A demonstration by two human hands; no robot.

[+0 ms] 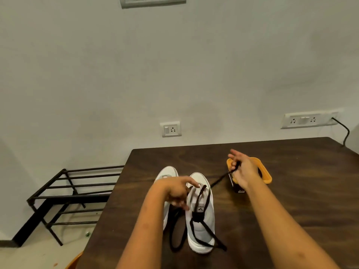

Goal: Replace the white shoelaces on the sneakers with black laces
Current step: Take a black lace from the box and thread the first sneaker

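Two white sneakers stand side by side on the dark wooden table (pixel 291 191). The right sneaker (pixel 202 228) has a black lace (pixel 202 199) threaded through its eyelets, with loose ends lying over its near end. My left hand (pixel 175 191) rests on this sneaker's far part, fingers curled at the lace. My right hand (pixel 242 168) is raised to the right and pinches one end of the black lace, which runs taut from the sneaker. The left sneaker (pixel 166 176) is mostly hidden by my left arm; another black lace (pixel 172 235) lies looped beside it.
An orange-rimmed container (pixel 266 176) sits on the table behind my right hand. A black metal rack (pixel 73 191) stands on the floor left of the table. Wall sockets are on the wall behind, and a black cable (pixel 345 133) hangs at the right.
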